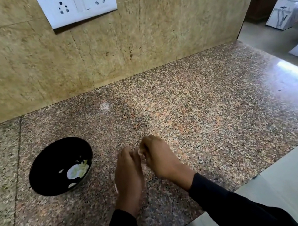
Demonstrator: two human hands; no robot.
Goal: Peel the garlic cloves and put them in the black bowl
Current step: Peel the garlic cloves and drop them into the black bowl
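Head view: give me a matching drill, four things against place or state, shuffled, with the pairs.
Things:
1. round black bowl
2. white socket-and-switch plate
3. left hand
4. speckled granite countertop

Places or states:
A. mounted on the tan tiled wall
B. lying under the bowl and both hands
C. held up to the right hand, fingertips nearly meeting
D. sitting on the counter left of the hands, pale pieces inside

Pairs: 1-D, 2-A, 3-C, 4-B
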